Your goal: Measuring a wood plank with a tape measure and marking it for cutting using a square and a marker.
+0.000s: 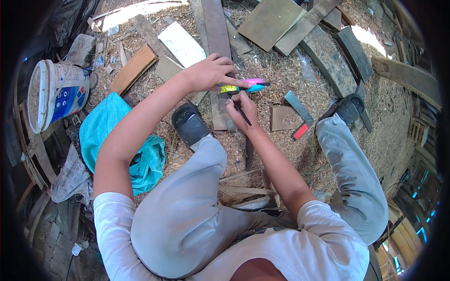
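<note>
My left hand (210, 75) reaches across the middle, its fingers resting on a small pink, yellow and turquoise piece (255, 85) with black marks, and holds it steady. Its exact kind I cannot make out. Just below it, my right hand (244, 108) is closed round a thin black pen-like stick (243, 114). The tip is close to the colourful piece; whether they touch is hidden by the fingers. Under both hands runs a long wooden plank (216, 30). To the right lies an L-shaped blue-grey and red piece (300, 108), beside a small square board (284, 118).
Wood shavings (262, 68) cover the ground. Several boards (272, 23) lie at the far side, with a white block (182, 44) among them. On the left are a tipped white bucket (51, 93), a stone (81, 50) and a turquoise sack (105, 119). My sandalled feet flank the work.
</note>
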Available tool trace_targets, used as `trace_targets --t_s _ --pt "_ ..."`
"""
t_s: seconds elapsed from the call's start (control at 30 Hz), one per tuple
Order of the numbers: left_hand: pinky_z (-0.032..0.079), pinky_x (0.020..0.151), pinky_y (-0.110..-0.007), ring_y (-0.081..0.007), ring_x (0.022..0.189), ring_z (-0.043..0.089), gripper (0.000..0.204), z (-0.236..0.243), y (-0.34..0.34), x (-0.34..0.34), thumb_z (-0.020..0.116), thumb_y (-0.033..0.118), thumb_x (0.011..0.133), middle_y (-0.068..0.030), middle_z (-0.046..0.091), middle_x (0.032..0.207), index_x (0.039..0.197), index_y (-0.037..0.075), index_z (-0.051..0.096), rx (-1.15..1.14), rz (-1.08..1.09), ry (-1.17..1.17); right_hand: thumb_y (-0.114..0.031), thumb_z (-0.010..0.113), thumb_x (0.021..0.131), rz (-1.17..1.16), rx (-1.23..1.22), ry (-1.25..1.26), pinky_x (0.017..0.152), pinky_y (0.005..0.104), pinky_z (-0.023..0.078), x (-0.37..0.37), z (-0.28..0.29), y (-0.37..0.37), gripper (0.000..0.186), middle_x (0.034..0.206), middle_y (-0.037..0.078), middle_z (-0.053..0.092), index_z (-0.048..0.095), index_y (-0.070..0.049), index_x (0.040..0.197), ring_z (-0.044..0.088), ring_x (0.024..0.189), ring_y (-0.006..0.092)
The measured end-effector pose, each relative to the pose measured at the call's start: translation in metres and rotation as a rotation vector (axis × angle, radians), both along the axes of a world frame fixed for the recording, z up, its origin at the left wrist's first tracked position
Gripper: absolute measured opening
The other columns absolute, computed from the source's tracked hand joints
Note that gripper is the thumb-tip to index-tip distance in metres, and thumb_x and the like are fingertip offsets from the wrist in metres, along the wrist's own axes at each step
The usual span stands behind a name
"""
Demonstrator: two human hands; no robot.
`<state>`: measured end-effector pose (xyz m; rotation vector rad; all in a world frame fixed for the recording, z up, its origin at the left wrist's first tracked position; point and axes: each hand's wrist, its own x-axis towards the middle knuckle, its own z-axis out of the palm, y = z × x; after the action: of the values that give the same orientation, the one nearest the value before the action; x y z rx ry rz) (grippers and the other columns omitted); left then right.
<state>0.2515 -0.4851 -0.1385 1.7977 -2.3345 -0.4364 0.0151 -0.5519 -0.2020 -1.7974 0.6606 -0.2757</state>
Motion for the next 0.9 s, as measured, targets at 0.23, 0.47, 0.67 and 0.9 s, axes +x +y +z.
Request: trace_targets --t_s 0.23,0.47,0.67,0.9 --pt "0.044 0.105 -0.044 -0.0228 0.127 0.059 0.098 -0.0015 0.0009 0.0 0.085 0.022 0.08 0.0018 0.067 0.129 0.16 0.058 0.041 -0.004 -0.001 -0.024 -0.013 0.073 0.089 0.002 -0.002 0.044 0.068 0.0412 0.058 0.0019 0.0068 -0.0001 0.019 0.08 0.018 0.07 0.059 -0.002 0.096 0.074 0.072 0.034" --pt "0.044 0.106 -0.044 -0.0227 0.129 0.059 0.099 -0.003 0.001 -0.0005 0.086 0.022 0.08 0.0016 0.067 0.131 0.16 0.058 0.04 -0.023 0.0 -0.025 -0.012 0.074 0.09 -0.012 -0.005 0.013 0.066 0.0344 0.054 0.0027 0.0062 0.0001 0.02 0.076 0.012 0.068 0.056 -0.003 0.091 0.067 0.067 0.0167" --pt "0.044 0.106 -0.044 -0.023 0.129 0.059 0.099 -0.0038 0.0009 0.0002 0.086 0.022 0.08 0.0017 0.066 0.132 0.16 0.058 0.041 0.009 0.006 -0.01 -0.012 0.074 0.089 -0.012 0.007 0.032 0.066 0.0342 0.054 0.0035 0.0056 -0.0002 0.019 0.077 0.011 0.068 0.057 -0.003 0.09 0.066 0.067 0.0162" --pt "0.044 0.106 -0.044 -0.0232 0.131 0.058 0.1 -0.0015 0.0 -0.0004 0.086 0.024 0.079 0.0016 0.067 0.132 0.16 0.058 0.039 0.03 0.009 -0.009 -0.013 0.074 0.089 0.0 -0.003 0.067 0.066 0.0339 0.054 0.0022 0.0057 -0.0023 0.019 0.077 0.011 0.068 0.057 -0.003 0.09 0.066 0.067 0.0158"
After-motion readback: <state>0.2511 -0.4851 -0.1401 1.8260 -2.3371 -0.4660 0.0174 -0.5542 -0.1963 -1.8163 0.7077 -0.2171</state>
